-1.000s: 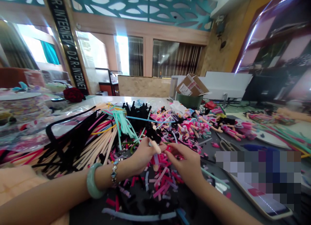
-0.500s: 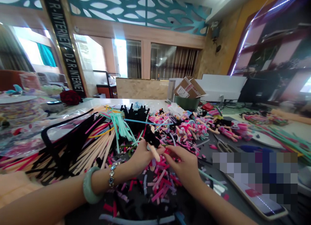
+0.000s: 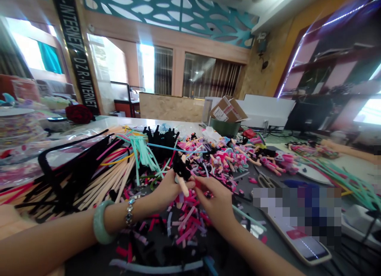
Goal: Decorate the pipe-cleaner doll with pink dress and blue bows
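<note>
Between my hands is a small pipe-cleaner doll [image 3: 181, 168] with fuzzy black hair and a peach limb pointing down toward me. My left hand [image 3: 167, 192], with a jade bangle [image 3: 103, 222] and a jewelled bracelet [image 3: 129, 211] on its wrist, is closed around the doll. My right hand [image 3: 216, 199] pinches at the doll's right side, where a bit of pink-red shows at the fingertips; the exact piece is partly hidden. Cut pink and red pipe-cleaner scraps [image 3: 187, 224] lie on the dark tabletop below.
Peach pipe cleaners [image 3: 104, 180], mint ones [image 3: 143, 151] and a black bundle [image 3: 160, 137] lie at left and centre. Finished pink dolls [image 3: 223, 159] are heaped beyond my hands. Scissors [image 3: 263, 178] and a phone [image 3: 302, 240] lie on the right. A cardboard box [image 3: 228, 109] stands behind.
The camera view has shifted slightly, so the scene sits a little further left. Both hands keep their hold on the doll, with hardly any movement between them.
</note>
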A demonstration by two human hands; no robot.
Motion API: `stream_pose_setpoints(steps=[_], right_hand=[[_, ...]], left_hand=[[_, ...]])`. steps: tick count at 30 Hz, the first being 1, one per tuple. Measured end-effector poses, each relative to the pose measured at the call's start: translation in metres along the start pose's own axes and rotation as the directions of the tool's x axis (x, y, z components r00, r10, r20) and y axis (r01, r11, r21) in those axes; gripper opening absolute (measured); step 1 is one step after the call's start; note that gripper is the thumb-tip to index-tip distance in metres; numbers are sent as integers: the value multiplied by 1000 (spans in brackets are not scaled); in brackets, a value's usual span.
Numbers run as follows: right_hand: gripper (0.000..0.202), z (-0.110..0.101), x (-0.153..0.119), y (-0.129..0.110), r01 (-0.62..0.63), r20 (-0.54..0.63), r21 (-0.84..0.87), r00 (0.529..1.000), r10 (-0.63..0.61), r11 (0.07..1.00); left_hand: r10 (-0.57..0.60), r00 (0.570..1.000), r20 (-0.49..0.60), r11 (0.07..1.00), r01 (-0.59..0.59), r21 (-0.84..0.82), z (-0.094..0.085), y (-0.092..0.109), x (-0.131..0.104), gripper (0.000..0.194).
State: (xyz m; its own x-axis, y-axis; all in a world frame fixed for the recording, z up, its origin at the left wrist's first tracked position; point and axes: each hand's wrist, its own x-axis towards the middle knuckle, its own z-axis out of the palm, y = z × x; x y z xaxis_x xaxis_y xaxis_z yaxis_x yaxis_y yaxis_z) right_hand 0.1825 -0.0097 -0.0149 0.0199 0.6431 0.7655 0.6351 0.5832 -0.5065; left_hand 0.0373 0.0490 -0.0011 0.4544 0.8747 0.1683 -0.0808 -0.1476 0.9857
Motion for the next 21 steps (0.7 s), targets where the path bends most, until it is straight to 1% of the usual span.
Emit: stream_pose_setpoints(steps=[5,8,12,15,19,21], right_hand=[[31,-2,2,-3,-20,26,31,999,19,999],[31,-1,1,-3,-55,27,47,998,54,997],[29,1,-1,-2,-143,9,86,990,142,986],[25,2,-1,-2,-221,-9,142,974,225,965],[14,4,0,-1,-315,-1,269,945,328,910],[12,5,2,-1,-345,14,344,932,363,873]], left_hand=[[35,999,-2,999,-35,41,-1,0,0,26],[44,999,-7,996,-43,82,-2,1,2,26],[49,999,2,993,-49,106,-3,1,4,25],[78,997,-10,987,-76,140,-2,1,5,24],[117,993,-6,980,-114,165,-2,3,4,21],[132,991,2,976,-130,177,-3,3,4,20]])
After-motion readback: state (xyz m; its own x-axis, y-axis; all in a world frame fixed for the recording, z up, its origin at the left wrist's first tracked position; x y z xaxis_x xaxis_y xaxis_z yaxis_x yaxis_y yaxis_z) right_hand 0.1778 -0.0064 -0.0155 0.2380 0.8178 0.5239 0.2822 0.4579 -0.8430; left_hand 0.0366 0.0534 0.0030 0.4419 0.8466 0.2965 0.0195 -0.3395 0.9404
